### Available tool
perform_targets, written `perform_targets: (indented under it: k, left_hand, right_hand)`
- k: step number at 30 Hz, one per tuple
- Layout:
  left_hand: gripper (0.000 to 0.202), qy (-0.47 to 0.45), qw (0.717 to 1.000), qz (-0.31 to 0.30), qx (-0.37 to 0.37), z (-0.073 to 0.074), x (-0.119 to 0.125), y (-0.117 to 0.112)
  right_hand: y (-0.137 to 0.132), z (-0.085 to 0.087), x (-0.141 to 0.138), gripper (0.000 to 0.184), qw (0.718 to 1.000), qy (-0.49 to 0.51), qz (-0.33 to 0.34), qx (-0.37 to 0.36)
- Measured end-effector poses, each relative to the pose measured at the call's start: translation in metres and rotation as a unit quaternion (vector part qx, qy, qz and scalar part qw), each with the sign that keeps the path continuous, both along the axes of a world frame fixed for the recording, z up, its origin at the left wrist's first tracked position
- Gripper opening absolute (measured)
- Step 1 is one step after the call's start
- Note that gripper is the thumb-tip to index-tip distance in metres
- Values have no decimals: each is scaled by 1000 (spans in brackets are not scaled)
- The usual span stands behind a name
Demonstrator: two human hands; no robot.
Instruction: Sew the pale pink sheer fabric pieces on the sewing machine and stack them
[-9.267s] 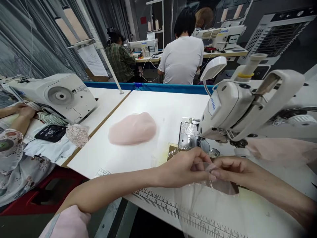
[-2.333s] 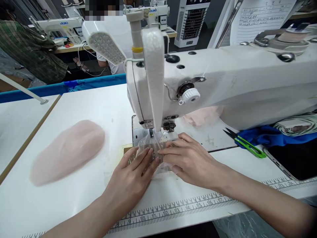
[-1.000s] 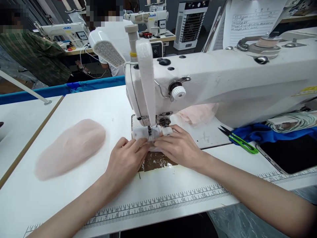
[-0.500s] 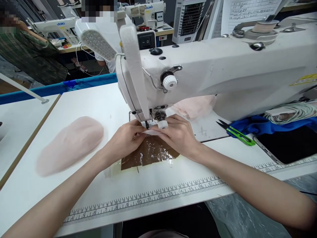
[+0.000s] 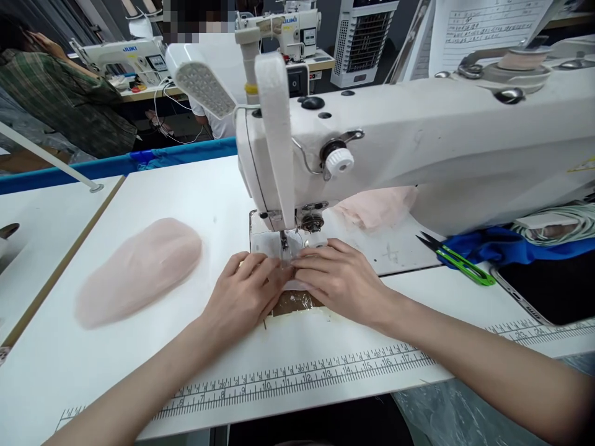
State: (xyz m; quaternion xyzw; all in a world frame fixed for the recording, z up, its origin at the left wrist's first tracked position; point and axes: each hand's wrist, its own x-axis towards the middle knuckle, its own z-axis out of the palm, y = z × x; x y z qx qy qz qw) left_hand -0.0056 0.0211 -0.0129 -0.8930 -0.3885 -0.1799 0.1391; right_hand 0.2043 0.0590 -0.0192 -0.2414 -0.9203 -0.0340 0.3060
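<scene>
My left hand and my right hand lie side by side on the white table, just in front of the needle of the white sewing machine. Both press flat, fingers stretched, on a small pale fabric piece that sits under the presser foot. A brown taped patch shows between my wrists. Most of the small piece is hidden by my fingers.
A pile of pale pink fabric pieces lies to the left, more pink fabric behind the machine arm. Green thread snips and blue cloth sit to the right. A printed ruler runs along the front edge. Other people work at machines behind.
My hands have come down from pinching the piece at the foot to lying flat on it, a little nearer me, covering most of the brown patch.
</scene>
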Motion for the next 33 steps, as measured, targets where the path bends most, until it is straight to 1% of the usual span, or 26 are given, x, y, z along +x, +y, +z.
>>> perform_targets:
  k: [2, 6, 17, 20, 25, 28, 33]
  left_hand:
    - [24, 35, 999, 14, 35, -1, 1, -6]
    - [26, 57, 998, 18, 27, 0, 2, -9]
    - [26, 36, 999, 19, 14, -2, -2, 2]
    - [28, 36, 999, 19, 3, -2, -4, 8]
    - [29, 35, 999, 31, 8, -3, -6, 17]
    - [29, 18, 999, 32, 11, -4, -6, 16]
    - [29, -3, 1000, 13, 23, -3, -5, 6]
  right_hand:
    - [-1, -2, 0, 19, 1000, -3, 7, 8]
    - [-1, -5, 0, 19, 1000, 0, 10, 13]
    - [2, -8, -2, 21, 1000, 9, -1, 17]
    - [6, -8, -3, 21, 1000, 0, -6, 17]
    - [13, -8, -6, 19, 999, -23, -28, 33]
    - [14, -8, -6, 17, 998, -34, -38, 47]
    - [10, -10, -4, 18, 997, -33, -31, 66]
